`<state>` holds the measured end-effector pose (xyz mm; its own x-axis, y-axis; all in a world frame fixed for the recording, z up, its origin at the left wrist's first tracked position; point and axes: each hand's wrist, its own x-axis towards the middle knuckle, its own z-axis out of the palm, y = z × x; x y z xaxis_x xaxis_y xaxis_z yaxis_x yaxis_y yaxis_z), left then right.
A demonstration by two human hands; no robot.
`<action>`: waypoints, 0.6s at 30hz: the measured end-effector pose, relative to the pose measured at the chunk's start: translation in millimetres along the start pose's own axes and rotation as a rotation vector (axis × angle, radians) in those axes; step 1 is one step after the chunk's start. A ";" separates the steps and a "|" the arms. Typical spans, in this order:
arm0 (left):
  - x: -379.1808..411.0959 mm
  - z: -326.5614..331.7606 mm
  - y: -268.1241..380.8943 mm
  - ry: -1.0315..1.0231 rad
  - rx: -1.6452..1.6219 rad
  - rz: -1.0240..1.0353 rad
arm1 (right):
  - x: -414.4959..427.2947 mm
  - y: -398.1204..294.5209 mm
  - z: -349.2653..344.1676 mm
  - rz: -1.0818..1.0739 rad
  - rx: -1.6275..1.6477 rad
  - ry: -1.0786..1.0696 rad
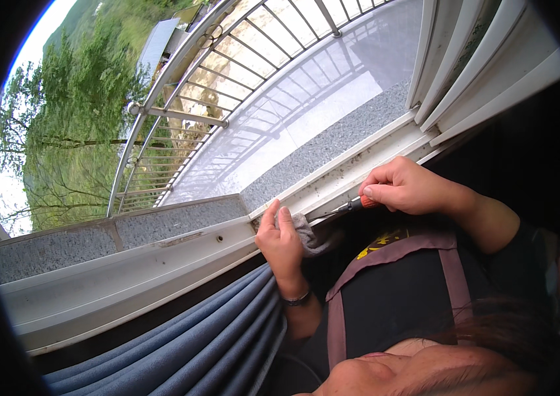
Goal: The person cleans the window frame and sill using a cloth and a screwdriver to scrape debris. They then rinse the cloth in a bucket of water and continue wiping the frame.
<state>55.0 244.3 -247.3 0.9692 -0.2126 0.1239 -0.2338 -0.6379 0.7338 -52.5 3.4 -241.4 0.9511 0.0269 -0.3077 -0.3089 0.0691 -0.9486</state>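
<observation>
My right hand (401, 188) grips the red end of a screwdriver (354, 205) with a black and red handle. Its thin metal shaft points left to a grey cloth (308, 233), where the tip is hidden. The cloth bunches beside my left hand (280, 237), held between palm and fingers as far as I can see; thumb and forefinger point upward. A dark band circles my left wrist. Both hands are just above the white sliding window track (344, 173), near the corner of the frame. Dark specks of dirt lie along the track.
Stacked white sliding panels (463, 64) stand at the right end of the track. Beyond a grey stone sill (329, 133) runs a metal railing (260, 74) over a pale ledge (280, 114). A blue curtain (200, 336) hangs at lower left. Trees (77, 123) are outside.
</observation>
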 end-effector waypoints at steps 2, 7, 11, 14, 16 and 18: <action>0.1 -0.3 -0.4 -0.006 -0.041 -0.006 | -0.4 -7.7 -3.2 0.081 0.019 -0.038; 2.5 -6.7 0.2 -0.053 -0.298 -0.117 | -1.9 -14.9 -6.9 0.067 0.073 -0.026; 35.0 -13.0 34.6 0.160 -0.562 -0.039 | -3.0 -29.9 -8.7 -0.084 0.286 0.110; 70.8 -24.0 69.3 0.426 -0.558 0.166 | 14.2 -28.2 -2.4 -0.461 0.246 0.447; 82.6 -37.5 64.4 0.513 -0.409 0.223 | 24.6 -24.2 -6.7 -0.595 -0.021 0.639; 75.1 -48.4 51.8 0.539 -0.204 0.233 | 24.1 -11.1 -7.6 -0.679 -0.317 0.789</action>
<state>119.4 231.1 -167.6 0.8096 0.1088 0.5769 -0.4759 -0.4538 0.7534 -26.1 -4.3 -238.8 0.6927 -0.5757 0.4344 0.1899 -0.4355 -0.8799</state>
